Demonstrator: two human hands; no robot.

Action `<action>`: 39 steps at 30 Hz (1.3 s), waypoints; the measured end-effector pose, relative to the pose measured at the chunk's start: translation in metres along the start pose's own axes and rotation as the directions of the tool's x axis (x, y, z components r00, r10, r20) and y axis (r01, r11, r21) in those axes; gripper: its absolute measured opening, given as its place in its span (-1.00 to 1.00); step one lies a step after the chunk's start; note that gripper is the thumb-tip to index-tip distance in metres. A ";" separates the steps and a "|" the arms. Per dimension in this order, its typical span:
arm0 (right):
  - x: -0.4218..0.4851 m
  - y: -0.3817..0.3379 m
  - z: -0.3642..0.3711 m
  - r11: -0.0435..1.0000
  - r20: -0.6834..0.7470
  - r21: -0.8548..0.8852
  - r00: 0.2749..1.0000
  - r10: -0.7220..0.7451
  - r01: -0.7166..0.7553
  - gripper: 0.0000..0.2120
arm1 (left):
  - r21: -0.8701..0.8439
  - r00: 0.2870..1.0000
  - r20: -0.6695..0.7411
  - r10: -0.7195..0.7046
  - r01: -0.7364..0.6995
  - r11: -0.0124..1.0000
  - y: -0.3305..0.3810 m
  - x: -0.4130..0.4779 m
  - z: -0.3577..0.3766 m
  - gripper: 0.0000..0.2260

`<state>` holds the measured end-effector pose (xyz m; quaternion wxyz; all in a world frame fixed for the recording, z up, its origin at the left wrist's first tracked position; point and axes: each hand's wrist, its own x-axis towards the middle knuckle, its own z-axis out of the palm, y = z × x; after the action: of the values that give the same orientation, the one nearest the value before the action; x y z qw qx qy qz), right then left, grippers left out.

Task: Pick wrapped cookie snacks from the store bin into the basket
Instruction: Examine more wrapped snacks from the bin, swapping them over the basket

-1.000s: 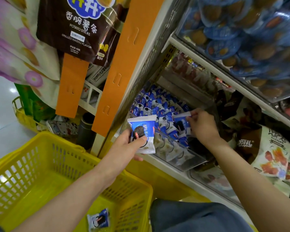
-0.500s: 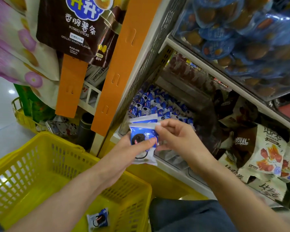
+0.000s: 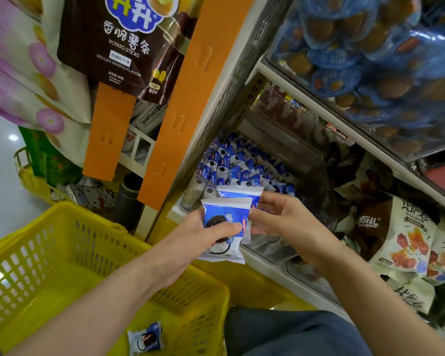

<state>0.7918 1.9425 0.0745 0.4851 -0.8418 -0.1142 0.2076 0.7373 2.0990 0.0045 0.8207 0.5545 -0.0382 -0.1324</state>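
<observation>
The left hand [image 3: 190,235] grips a blue cookie pack [image 3: 226,214], thumb across its front. The right hand [image 3: 288,224] pinches a second pack [image 3: 242,195] just behind it, in front of the bin [image 3: 192,195]. One more pack [image 3: 145,339] lies in the yellow basket [image 3: 36,253].

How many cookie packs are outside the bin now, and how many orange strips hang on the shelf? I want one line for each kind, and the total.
Cookie packs: 3 (front pack in left hand, back pack in right hand, third pack in basket)
Orange strips: 2 (short strip, long strip)
Total: 5
</observation>
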 end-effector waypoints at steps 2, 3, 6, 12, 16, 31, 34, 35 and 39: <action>0.003 -0.002 -0.007 1.000 -0.037 0.016 0.999 0.020 -0.020 -0.67 | -0.019 0.999 -0.024 0.024 -0.025 1.000 0.000 0.000 0.000 -0.64; 0.006 -0.004 -0.014 0.998 -0.088 0.052 0.996 0.036 -0.031 -0.60 | -0.028 0.998 -0.040 0.039 -0.041 0.999 0.001 0.001 -0.001 -0.70; 0.019 -0.008 -0.041 0.999 -0.380 0.001 0.924 -0.043 0.047 -0.76 | -0.064 0.992 -0.111 0.061 -0.068 0.996 0.003 0.002 -0.004 -0.85; 0.056 0.023 -0.071 0.774 -0.526 -0.617 0.806 -0.271 -0.142 -0.84 | -0.056 0.985 -0.154 0.073 -0.083 0.995 -0.001 0.005 -0.006 -0.86; 0.074 0.042 -0.072 0.693 -0.528 -0.642 0.844 -0.090 -0.328 -0.85 | -0.087 0.986 -0.143 0.091 -0.105 0.991 0.001 0.004 -0.006 -0.84; 0.096 0.040 -0.057 0.777 -0.469 -0.503 0.875 0.123 -0.379 -0.67 | -0.071 0.985 -0.149 0.087 -0.099 0.993 -0.005 0.010 -0.006 -0.87; 0.095 0.037 -0.060 0.760 -0.382 -0.491 0.889 0.253 -0.426 -0.75 | -0.076 0.985 -0.149 0.090 -0.102 0.992 -0.005 0.011 -0.007 -0.88; 0.095 0.036 -0.061 0.767 -0.368 -0.466 0.885 0.284 -0.440 -0.78 | -0.078 0.985 -0.150 0.088 -0.101 0.992 -0.005 0.011 -0.006 -0.88; 0.099 0.038 -0.056 0.748 -0.390 -0.506 0.888 0.245 -0.429 -0.63 | -0.078 0.986 -0.144 0.082 -0.094 0.993 -0.006 0.012 -0.005 -0.87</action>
<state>0.9049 1.9193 0.0431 0.1707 -0.9764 0.0584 0.1184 0.7486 2.0981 -0.0035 0.8490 0.5251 0.0008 -0.0581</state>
